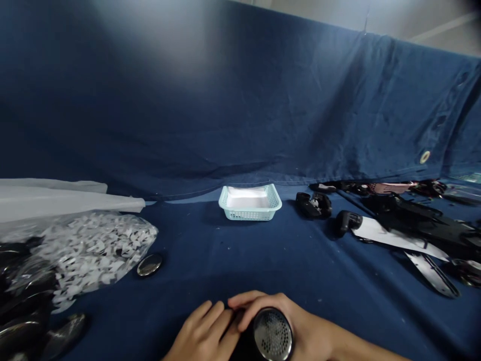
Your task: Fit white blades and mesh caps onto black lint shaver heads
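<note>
Close to my body I hold a black device with a round, perforated metal head (273,333); its lower part runs out of view. My right hand (300,321) is wrapped around it, with the fingers reaching over toward the left. My left hand (208,331) presses against its left side with bent fingers, and the fingertips of both hands meet there. What lies under the fingertips is hidden. On the cloth to the left lies a loose round metal-topped cap (149,264).
A clear bag of small white pieces (101,248) lies left, beside shiny black parts (26,306). A pale blue basket (250,215) with white paper stands at the back middle. Black housings (313,205), a white strip (394,235) and a dark tray (424,215) crowd the right.
</note>
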Demonstrator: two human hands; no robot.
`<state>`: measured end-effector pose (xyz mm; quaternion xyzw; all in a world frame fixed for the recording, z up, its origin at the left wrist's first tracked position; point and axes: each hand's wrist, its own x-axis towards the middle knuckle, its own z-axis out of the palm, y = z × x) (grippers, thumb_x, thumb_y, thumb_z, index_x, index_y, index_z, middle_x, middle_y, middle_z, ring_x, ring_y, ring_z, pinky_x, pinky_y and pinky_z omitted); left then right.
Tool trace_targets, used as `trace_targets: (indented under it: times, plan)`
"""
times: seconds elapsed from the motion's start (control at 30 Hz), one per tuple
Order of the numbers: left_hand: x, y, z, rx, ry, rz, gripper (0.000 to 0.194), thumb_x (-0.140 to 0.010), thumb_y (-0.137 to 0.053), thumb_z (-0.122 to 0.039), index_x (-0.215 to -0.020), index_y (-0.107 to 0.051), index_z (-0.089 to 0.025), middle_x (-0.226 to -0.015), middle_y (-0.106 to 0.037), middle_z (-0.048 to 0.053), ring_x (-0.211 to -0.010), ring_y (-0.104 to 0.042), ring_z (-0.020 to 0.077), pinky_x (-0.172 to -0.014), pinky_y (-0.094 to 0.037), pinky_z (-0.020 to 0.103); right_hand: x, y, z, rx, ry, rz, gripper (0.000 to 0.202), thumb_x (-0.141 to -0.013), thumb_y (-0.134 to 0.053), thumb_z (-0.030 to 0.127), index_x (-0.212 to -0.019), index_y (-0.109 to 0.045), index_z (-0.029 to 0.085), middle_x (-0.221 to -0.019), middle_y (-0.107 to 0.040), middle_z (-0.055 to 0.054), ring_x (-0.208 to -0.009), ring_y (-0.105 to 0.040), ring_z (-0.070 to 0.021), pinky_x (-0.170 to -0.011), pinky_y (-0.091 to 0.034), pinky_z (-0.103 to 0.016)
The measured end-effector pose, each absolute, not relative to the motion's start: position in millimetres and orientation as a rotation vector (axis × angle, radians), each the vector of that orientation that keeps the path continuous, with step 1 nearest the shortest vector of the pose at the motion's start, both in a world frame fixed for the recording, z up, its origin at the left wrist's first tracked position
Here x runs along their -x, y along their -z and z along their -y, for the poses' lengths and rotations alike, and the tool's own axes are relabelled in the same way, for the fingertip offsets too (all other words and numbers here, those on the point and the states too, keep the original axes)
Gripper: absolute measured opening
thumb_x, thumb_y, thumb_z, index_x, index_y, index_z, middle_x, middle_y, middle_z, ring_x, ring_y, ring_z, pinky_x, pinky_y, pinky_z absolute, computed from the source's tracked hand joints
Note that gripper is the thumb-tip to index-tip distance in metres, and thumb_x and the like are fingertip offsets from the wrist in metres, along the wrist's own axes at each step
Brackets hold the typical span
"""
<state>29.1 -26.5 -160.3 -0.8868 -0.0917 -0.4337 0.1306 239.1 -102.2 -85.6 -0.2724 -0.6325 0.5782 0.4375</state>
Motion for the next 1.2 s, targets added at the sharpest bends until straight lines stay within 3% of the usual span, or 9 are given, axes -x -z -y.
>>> trace_targets:
  times: [0.1, 0.3, 0.5, 0.63, 0.77, 0.9, 1.03, 1.2]
  plan:
    - [-32, 159, 24, 2.584, 1.236, 0.264, 0.039, -0.087, -0.034, -0.035, -0.096, -0.067, -0.019, -0.08, -0.067, 0.008, -0.08, -0.061, 0.024, -0.077, -0.049, 0.039, -239, 88, 100, 0.681, -1.432, 1.54, 0.059, -0.048, -0.088, 0.028, -0.104, -0.071, 0.02, -0.131, -0.055, -0.012, -0.124, -0.05, -0.0312, -0.105, -0.035, -0.042]
    - [-32, 156, 25, 2.619, 1.202, 0.276, 0.044, -0.088, -0.033, -0.042, -0.094, -0.068, -0.018, -0.083, -0.069, 0.009, -0.081, -0.062, 0.0259, -0.071, -0.052, 0.04, -235, 97, 101, 0.728, -1.328, 1.499, 0.06, -0.044, -0.09, 0.025, -0.101, -0.07, 0.022, -0.128, -0.058, -0.009, -0.12, -0.054, -0.0282, -0.101, -0.04, -0.04]
    - [-26, 161, 31, 2.651, 1.282, 0.278, 0.039, -0.089, -0.03, -0.031, -0.095, -0.066, -0.017, -0.078, -0.067, 0.01, -0.081, -0.063, 0.0257, -0.077, -0.054, 0.043, -226, 92, 115, 0.788, -1.328, 1.381, 0.052, -0.053, -0.088, 0.026, -0.101, -0.069, 0.025, -0.118, -0.066, -0.006, -0.118, -0.056, -0.0258, -0.105, -0.038, -0.042]
    - [-29, 148, 36, 2.687, 1.227, 0.315, 0.047, -0.09, -0.031, -0.044, -0.096, -0.066, -0.014, -0.083, -0.068, 0.014, -0.084, -0.064, 0.029, -0.075, -0.056, 0.046, -231, 97, 122, 0.878, -1.237, 1.393, 0.06, -0.052, -0.088, 0.023, -0.107, -0.066, 0.027, -0.114, -0.066, -0.005, -0.125, -0.049, -0.0291, -0.109, -0.032, -0.048]
    - [-34, 121, 40, 2.742, 1.03, 0.309, 0.052, -0.085, -0.044, -0.057, -0.094, -0.066, -0.012, -0.082, -0.069, 0.014, -0.078, -0.067, 0.0292, -0.068, -0.06, 0.044, -238, 94, 122, 0.946, -1.31, 1.342, 0.059, -0.053, -0.087, 0.032, -0.108, -0.067, 0.027, -0.12, -0.063, -0.006, -0.131, -0.04, -0.0321, -0.109, -0.026, -0.051]
    - [-33, 106, 40, 2.723, 0.942, 0.326, 0.063, -0.075, -0.053, -0.071, -0.089, -0.067, -0.011, -0.08, -0.07, 0.014, -0.076, -0.069, 0.0296, -0.065, -0.061, 0.043, -240, 87, 112, 0.921, -1.42, 1.291, 0.054, -0.05, -0.087, 0.039, -0.1, -0.072, 0.025, -0.115, -0.065, -0.007, -0.126, -0.045, -0.0332, -0.108, -0.026, -0.052]
    - [-28, 105, 35, 2.703, 0.995, 0.329, 0.064, -0.07, -0.059, -0.072, -0.087, -0.068, -0.012, -0.08, -0.07, 0.012, -0.077, -0.068, 0.0292, -0.069, -0.06, 0.044, -242, 87, 102, 0.812, -1.408, 1.437, 0.06, -0.05, -0.088, 0.031, -0.106, -0.069, 0.023, -0.113, -0.065, -0.007, -0.123, -0.048, -0.0307, -0.107, -0.028, -0.047]
    - [-28, 103, 25, 2.796, 0.948, 0.438, 0.068, -0.064, -0.073, -0.064, -0.104, -0.065, -0.009, -0.091, -0.068, 0.012, -0.081, -0.065, 0.0288, -0.072, -0.057, 0.046, -245, 94, 102, 0.891, -1.34, 1.464, 0.061, -0.058, -0.084, 0.028, -0.115, -0.062, 0.022, -0.123, -0.06, -0.009, -0.128, -0.044, -0.0292, -0.109, -0.028, -0.045]
